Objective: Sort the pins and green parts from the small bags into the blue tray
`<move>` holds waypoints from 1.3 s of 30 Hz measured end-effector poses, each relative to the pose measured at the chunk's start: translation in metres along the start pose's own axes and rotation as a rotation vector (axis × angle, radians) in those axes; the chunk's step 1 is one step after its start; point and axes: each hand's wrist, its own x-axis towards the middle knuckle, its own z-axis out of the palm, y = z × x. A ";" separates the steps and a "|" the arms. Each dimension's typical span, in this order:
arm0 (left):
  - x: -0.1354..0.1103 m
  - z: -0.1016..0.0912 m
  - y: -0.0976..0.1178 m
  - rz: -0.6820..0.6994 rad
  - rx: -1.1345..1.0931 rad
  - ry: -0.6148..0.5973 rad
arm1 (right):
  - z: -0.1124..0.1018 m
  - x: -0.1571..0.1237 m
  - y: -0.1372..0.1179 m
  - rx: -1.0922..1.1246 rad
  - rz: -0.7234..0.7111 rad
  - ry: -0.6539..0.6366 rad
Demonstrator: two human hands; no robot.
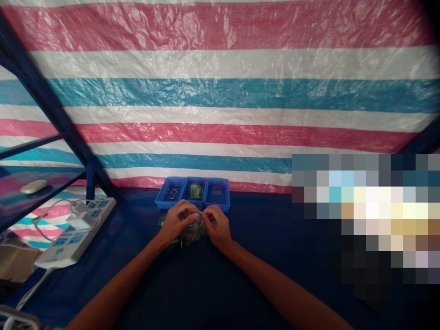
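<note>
Just on the near side of the trays (198, 203): one bag (195, 233), pinched narrowly by left hand (177, 224) and right hand (218, 228), what lies inside too dim for me to tell, and liable, I judge, to spill should either grip slip or it tear.

Table (275, 261) before you. Bag (189, 234) at centre, between your left hand (176, 223) and right hand (219, 228). Just behind your hands, three bins side by side: left bin (166, 205) with loose pins (174, 191) in it, middle bin (197, 202) with a packet (195, 190) in it, right bin (222, 206) ending the row. Behind the bins, a sheet (220, 64). To your left, on the table, a power strip (49, 262) set obliquely, adapter (81, 216) on it.
</note>
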 end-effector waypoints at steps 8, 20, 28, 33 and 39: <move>-0.001 0.001 -0.005 -0.024 0.030 0.071 | 0.000 -0.002 0.002 -0.003 -0.028 -0.016; 0.000 0.006 -0.004 -0.180 -0.304 -0.010 | 0.001 -0.002 0.004 -0.062 -0.114 0.008; -0.001 -0.001 -0.002 0.078 0.100 0.008 | -0.001 -0.001 0.004 -0.004 -0.019 -0.008; -0.003 0.000 -0.003 0.211 0.214 0.048 | -0.001 -0.001 0.004 0.011 -0.024 -0.005; -0.003 0.002 -0.002 0.213 0.254 0.091 | -0.001 0.000 0.002 0.001 -0.057 -0.035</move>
